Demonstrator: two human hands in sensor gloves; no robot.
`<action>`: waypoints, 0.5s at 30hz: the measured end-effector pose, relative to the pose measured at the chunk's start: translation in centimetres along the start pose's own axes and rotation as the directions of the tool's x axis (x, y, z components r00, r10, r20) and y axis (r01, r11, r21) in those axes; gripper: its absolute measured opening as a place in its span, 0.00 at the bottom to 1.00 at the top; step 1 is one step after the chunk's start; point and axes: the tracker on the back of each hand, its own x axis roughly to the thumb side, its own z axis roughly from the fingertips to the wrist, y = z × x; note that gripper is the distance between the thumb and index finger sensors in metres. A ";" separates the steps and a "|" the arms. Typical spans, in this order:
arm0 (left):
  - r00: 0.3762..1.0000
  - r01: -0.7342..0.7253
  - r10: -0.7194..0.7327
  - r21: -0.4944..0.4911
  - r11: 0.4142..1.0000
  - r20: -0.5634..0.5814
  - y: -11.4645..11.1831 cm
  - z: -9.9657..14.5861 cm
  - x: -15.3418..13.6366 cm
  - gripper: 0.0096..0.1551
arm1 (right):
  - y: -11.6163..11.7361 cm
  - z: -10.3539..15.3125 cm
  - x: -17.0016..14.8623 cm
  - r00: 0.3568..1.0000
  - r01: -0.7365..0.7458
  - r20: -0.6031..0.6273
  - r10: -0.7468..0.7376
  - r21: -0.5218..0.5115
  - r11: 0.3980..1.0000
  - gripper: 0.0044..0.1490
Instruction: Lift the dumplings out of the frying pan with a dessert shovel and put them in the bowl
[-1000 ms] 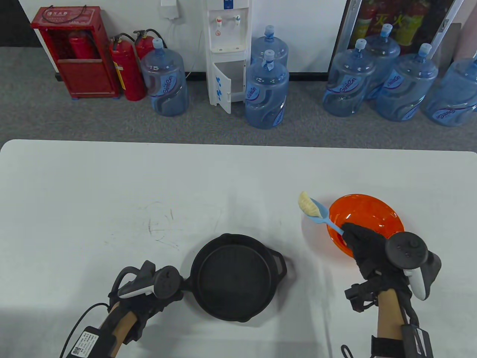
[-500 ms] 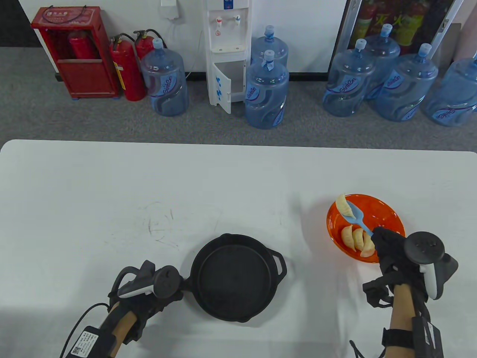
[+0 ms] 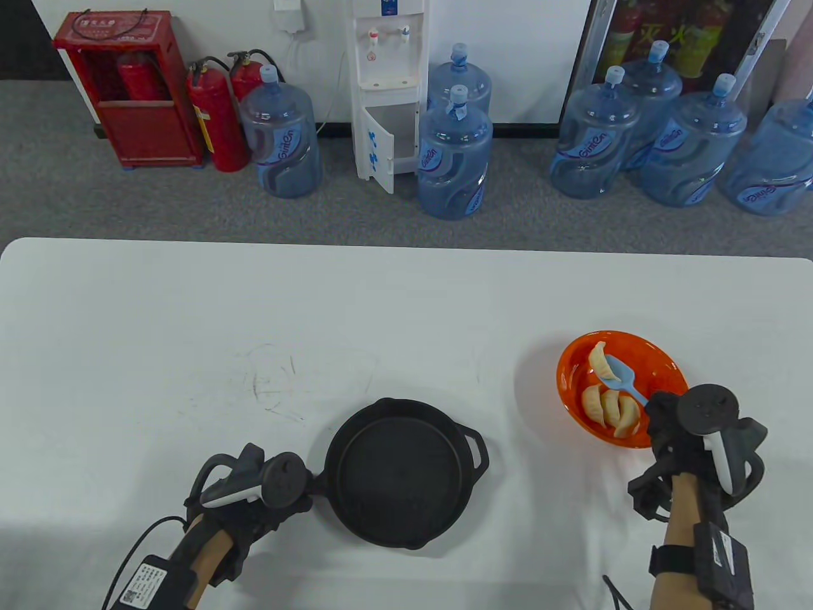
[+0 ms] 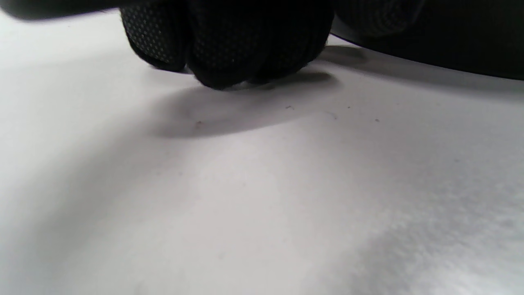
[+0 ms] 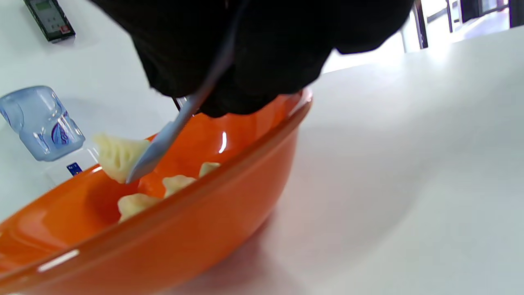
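Right hand (image 3: 667, 416) grasps dessert shovel (image 3: 621, 376), last dumpling (image 3: 597, 359) at its tip in the bowl (image 3: 664, 362), lower right. Tilt slowly so it slides off. Left hand (image 3: 254, 502) clenched by the frying pan (image 3: 400, 473); what it grips, cannot tell.

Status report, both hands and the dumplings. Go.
Left hand grips the frying pan handle. Right hand holds the blue dessert shovel over the orange bowl; a dumpling at its tip. Three dumplings in the bowl, pan empty. Nothing in the way.

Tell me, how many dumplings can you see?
4. Three dumplings lie side by side in the near part of the bowl; a fourth is at the tip of the shovel, over the bowl's far side. The pan has none.
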 end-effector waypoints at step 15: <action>1.000 -0.003 0.003 -0.002 1.000 0.001 0.0 0.0 0.0 0.30 | 0.4 -0.2 2.3 0.957 -0.279 0.047 0.285 -0.103 0.955 0.25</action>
